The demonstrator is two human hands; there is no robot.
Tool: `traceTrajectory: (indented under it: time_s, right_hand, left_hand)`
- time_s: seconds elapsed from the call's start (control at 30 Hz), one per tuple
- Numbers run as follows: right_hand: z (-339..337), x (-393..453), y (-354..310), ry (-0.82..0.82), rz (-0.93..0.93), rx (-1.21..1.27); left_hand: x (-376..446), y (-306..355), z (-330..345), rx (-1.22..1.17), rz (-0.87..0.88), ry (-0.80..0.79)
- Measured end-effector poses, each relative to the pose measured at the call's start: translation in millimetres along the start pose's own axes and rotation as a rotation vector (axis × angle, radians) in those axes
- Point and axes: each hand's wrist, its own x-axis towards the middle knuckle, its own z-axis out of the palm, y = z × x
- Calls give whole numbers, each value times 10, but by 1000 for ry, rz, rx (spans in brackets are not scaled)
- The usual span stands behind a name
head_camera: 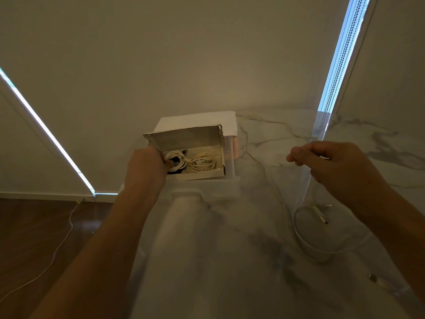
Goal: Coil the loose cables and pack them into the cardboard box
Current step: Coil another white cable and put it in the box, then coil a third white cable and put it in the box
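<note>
Cardboard box (197, 173) sits at the bench's (230, 261) far edge, lid up, two white coils (190, 162) already inside. Left hand (147, 169) curls over its left end, likely steadying it. Right hand (326, 164) pinches a thin loose cable (259, 122), probably gathering it. Thicker white cable (299, 236) lies uncoiled nearby.

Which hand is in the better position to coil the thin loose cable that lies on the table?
The right hand: it already pinches the thin loose cable above the marble table. The left hand is busy at the cardboard box, on the coiled cables.
</note>
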Motion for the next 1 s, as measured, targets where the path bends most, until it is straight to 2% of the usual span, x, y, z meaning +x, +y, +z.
traceTrajectory:
  time_s: [0.23,0.37,0.5,0.63,0.7,0.83,1.0]
  right_hand:
    - [-30,20,36,0,5,17]
    - [-93,21,34,-19,5,1]
    - [-164,48,56,-137,26,-79]
    - [-302,64,89,-319,98,-274]
    - [-353,69,122,-351,148,-400]
    - [-362,72,177,-355,203,-544]
    - [-217,15,251,-471,203,-799]
  left_hand:
    - [19,6,-41,-28,-76,-64]
    - [-78,61,-80,-16,-25,8]
    - [-225,228,-184,-124,42,80]
    - [-443,482,-271,-213,149,130]
    - [-587,646,-285,-281,217,126]
    - [-809,999,-207,-318,353,37]
    - [-880,1381,-65,-401,472,-35]
